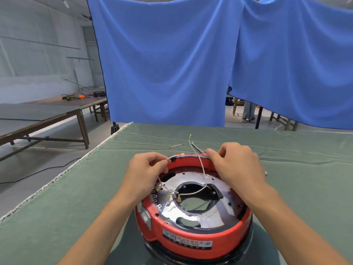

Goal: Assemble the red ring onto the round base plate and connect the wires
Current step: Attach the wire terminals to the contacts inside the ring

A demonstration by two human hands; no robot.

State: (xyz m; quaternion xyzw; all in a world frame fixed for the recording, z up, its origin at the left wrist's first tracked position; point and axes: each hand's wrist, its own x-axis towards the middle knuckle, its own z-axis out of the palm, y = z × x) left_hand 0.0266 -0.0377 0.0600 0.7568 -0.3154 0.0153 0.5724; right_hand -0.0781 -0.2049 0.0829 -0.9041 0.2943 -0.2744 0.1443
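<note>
**Desk:** What does the frame show?

**Photographer:** A person at a green-clothed table (286, 197) works over a red ring (193, 243), which already sits around a shiny round base plate (202, 219) at the near edge. The left hand (145, 173) pinches a pale braided wire (163, 185) at the ring's far-left rim. The right hand (235, 165) has its fingers curled at the far-right rim, apparently pinching a second braided wire (201, 167) that runs down to the plate's central opening; the exact contact is hidden.

**Desk:** Where are the connections?

**Photographer:** Small brass terminals (178, 197) lie on the plate beside the opening, with more along its left edge. Loose wire ends (192, 144) trail on the cloth behind the ring.

**Desk:** What would doing this step well take?

**Photographer:** In my judgement, keep each wire lightly taut, route it inside the rim so it cannot snag, then grip close to the terminal and push straight on. Pulling on the braid risks bending the terminals.
</note>
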